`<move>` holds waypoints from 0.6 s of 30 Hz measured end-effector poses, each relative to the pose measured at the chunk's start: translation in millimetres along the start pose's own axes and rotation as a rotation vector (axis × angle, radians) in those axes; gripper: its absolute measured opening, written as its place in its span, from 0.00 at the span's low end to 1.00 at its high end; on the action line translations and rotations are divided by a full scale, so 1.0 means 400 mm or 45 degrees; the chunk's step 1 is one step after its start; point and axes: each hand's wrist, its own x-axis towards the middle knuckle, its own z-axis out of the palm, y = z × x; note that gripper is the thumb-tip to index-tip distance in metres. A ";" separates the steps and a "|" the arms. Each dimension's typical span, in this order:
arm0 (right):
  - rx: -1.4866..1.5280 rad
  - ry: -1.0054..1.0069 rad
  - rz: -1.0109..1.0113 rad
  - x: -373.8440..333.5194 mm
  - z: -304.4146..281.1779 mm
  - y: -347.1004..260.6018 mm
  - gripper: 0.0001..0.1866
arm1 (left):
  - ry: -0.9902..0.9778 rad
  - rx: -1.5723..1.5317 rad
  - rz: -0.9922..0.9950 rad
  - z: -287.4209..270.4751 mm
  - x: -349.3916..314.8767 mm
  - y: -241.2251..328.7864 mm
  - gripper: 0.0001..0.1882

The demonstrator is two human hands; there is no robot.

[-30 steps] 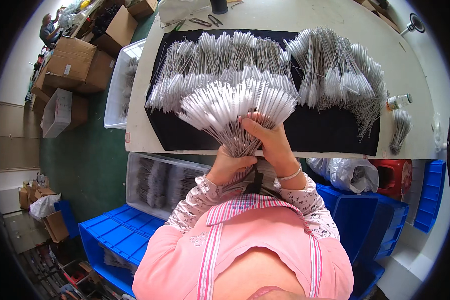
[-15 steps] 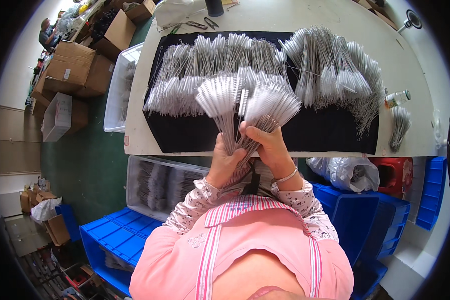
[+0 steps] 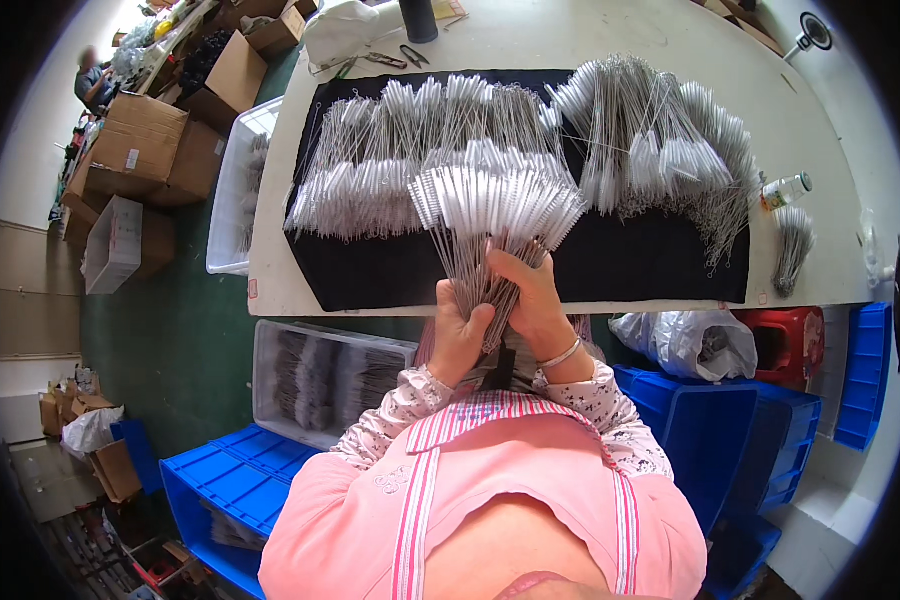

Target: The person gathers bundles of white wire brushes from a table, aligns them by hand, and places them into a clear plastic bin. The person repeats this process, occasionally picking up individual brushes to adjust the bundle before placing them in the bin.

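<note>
Taking the held brush bundle (image 3: pixel 495 205) as the centre of the dial, the bare white worktable (image 3: pixel 840 268) runs behind it, with a black cloth (image 3: pixel 650 272) spread beneath. The left hand (image 3: pixel 458 335), at seven o'clock, is closed round the wire stems, thumb across them; the right hand (image 3: pixel 538 300), at five, clasps the stems higher up, thumb just under the white bristles, which fan out above the cloth.

On the cloth, brush rows (image 3: pixel 370 190) lie at eleven o'clock and a brush heap (image 3: pixel 610 130) at two. At three, on the bare tabletop, a small brush bunch (image 3: pixel 793 240) sits near a tipped glass jar (image 3: pixel 787 191); thread snips (image 3: pixel 414 56) lie at eleven.

Around the green floor (image 3: pixel 190 350) are cardboard boxes (image 3: pixel 140 135) between nine and ten, a translucent brush-filled bin (image 3: pixel 315 380) between seven and eight, blue crates (image 3: pixel 695 430) between four and five, and a red plastic item (image 3: pixel 785 345) at four.

A dark cylinder (image 3: pixel 419 20) is cut by the upper edge. The fingers behind the stems are mostly hidden, and single wires blur together. At ten, a distant co-worker (image 3: pixel 92 85) is too small to read clearly.
</note>
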 end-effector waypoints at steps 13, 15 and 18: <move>0.163 -0.313 0.082 -0.010 -0.052 0.005 0.30 | -0.127 0.395 -0.090 -0.003 -0.008 0.053 0.33; 0.205 -0.305 0.091 -0.016 -0.046 -0.009 0.25 | -0.279 0.418 -0.052 0.001 -0.001 0.043 0.44; 0.098 -0.120 0.021 -0.035 0.022 -0.040 0.17 | -0.486 0.110 -0.245 0.010 0.007 0.043 0.39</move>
